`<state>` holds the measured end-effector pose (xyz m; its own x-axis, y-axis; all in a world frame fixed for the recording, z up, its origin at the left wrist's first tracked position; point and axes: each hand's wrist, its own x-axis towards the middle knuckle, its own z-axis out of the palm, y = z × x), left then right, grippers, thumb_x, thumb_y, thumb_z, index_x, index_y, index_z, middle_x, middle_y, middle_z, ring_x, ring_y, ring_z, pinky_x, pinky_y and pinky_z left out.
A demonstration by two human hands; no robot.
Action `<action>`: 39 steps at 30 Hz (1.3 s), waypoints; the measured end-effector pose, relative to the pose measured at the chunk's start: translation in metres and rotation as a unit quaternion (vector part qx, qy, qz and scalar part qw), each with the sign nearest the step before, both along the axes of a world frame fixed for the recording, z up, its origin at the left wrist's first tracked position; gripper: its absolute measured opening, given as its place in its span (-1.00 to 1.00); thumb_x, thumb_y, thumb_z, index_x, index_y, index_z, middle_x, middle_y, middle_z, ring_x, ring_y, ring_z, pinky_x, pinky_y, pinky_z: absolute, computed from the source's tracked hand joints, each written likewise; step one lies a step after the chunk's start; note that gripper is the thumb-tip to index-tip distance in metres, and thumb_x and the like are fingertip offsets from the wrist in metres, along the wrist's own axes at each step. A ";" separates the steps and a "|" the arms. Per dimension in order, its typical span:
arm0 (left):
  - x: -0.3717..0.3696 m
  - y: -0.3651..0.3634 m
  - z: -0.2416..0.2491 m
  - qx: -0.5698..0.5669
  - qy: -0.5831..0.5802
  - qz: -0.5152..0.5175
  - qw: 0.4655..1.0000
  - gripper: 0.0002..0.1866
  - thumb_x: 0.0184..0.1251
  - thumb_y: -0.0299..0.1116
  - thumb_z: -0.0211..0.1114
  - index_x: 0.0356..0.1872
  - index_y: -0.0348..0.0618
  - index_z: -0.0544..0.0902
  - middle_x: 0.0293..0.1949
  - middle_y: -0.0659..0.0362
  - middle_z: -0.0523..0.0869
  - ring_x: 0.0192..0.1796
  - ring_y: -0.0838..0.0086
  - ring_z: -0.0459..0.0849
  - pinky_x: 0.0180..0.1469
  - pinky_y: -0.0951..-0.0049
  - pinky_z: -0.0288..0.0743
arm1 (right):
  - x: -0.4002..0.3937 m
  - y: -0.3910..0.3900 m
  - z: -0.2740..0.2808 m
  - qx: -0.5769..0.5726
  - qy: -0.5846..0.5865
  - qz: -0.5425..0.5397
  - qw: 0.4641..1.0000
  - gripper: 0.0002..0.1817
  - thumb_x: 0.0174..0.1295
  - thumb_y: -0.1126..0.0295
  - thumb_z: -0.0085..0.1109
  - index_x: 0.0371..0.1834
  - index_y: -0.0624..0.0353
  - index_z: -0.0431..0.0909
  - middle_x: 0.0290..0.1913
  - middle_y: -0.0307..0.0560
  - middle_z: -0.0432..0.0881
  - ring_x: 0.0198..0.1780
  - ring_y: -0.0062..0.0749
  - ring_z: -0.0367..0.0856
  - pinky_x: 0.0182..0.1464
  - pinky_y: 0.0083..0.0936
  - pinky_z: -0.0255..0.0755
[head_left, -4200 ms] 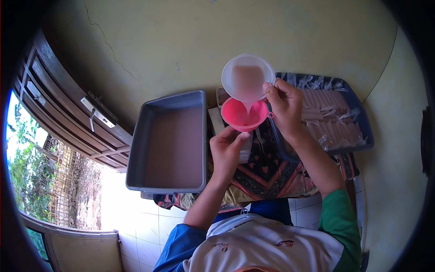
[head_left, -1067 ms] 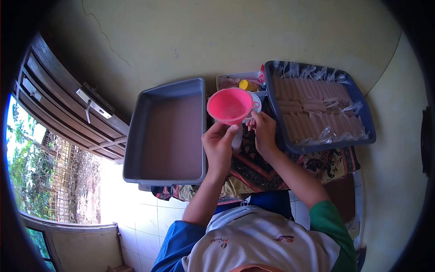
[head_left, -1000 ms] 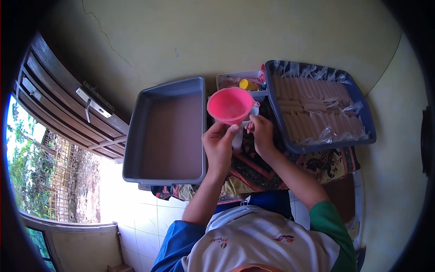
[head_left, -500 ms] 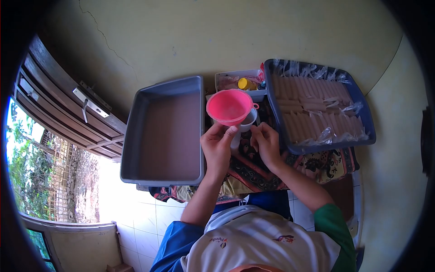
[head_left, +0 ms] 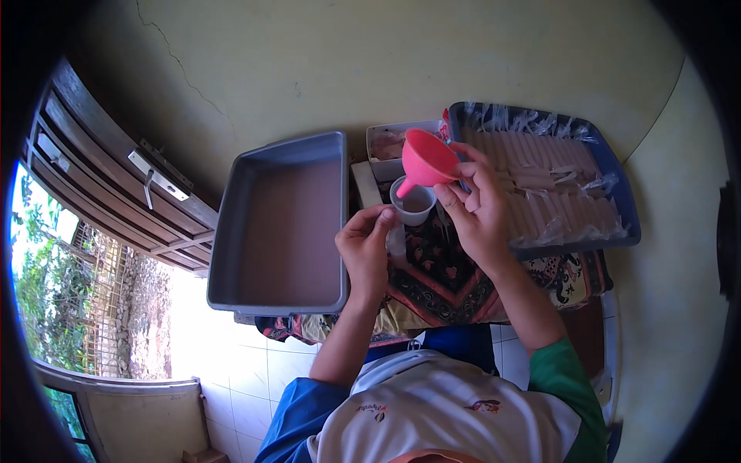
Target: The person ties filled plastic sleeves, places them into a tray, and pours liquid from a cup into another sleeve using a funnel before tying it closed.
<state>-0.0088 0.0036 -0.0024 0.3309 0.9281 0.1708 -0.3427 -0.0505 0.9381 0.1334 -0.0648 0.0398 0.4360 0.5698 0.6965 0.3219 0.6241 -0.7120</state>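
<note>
In my right hand (head_left: 480, 208) is a pink funnel (head_left: 428, 158), gripped near its rim and tilted, its spout pointing down and left over a white cup (head_left: 417, 219). Brownish liquid shows inside the cup, which stands on the patterned cloth (head_left: 440, 282). My left hand (head_left: 364, 248) is closed in a pinch just left of the cup. From its fingertips hangs a thin clear plastic bag (head_left: 397, 241), which seems to hold little or nothing. The funnel's spout and the bag are apart.
A grey tub (head_left: 215, 262) of pinkish-brown liquid stands at left. At right, a blue tray (head_left: 629, 201) holds rows of filled plastic tubes. Behind the cup sits a white box (head_left: 378, 171) with pink contents. A wooden door (head_left: 116, 177) stands at far left.
The funnel has passed from my left hand to my right, moving right and tilting over. The clear bag now shows below my left fingertips. The yellow lid in the white box is hidden now.
</note>
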 end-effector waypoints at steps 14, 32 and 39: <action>0.001 -0.001 0.008 0.054 -0.008 -0.012 0.998 -0.92 0.25 -0.59 0.34 -0.27 -0.36 0.72 -0.28 0.19 0.69 -0.14 0.57 0.61 0.01 0.58 0.43 | 0.005 0.024 -0.089 -0.246 -0.334 -0.285 0.864 -0.54 -0.02 0.59 0.29 0.03 0.24 0.51 0.26 0.22 0.41 0.30 0.18 0.38 0.30 -0.22 0.32; 0.027 0.003 0.028 -0.090 -0.212 -0.256 0.939 -0.70 0.54 -0.23 0.06 -0.13 -0.30 0.60 -0.20 0.14 0.69 -0.15 0.47 0.65 -0.02 0.43 0.47 | 0.030 -0.021 0.067 -0.220 -0.078 0.128 0.964 -0.91 0.25 0.50 0.25 -0.26 0.32 0.63 -0.38 -0.25 0.64 -0.29 -0.67 0.56 -0.21 -0.62 0.47; 0.039 -0.002 0.048 -0.036 -0.224 -0.426 0.876 -0.69 0.35 -0.24 0.30 -0.11 -0.31 0.57 -0.14 0.03 0.69 -0.05 0.30 0.68 0.12 0.25 0.48 | 0.034 -0.026 0.085 -0.173 0.022 0.240 0.955 -0.90 0.28 0.48 0.25 -0.28 0.31 0.61 -0.47 -0.28 0.56 -0.45 -0.72 0.49 -0.37 -0.71 0.40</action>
<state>0.0302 0.0019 0.0457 0.8234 0.3915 0.4108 -0.5614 0.4561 0.6905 0.1672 -0.0905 0.1247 0.0907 0.9045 0.4168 0.0219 0.4166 -0.9088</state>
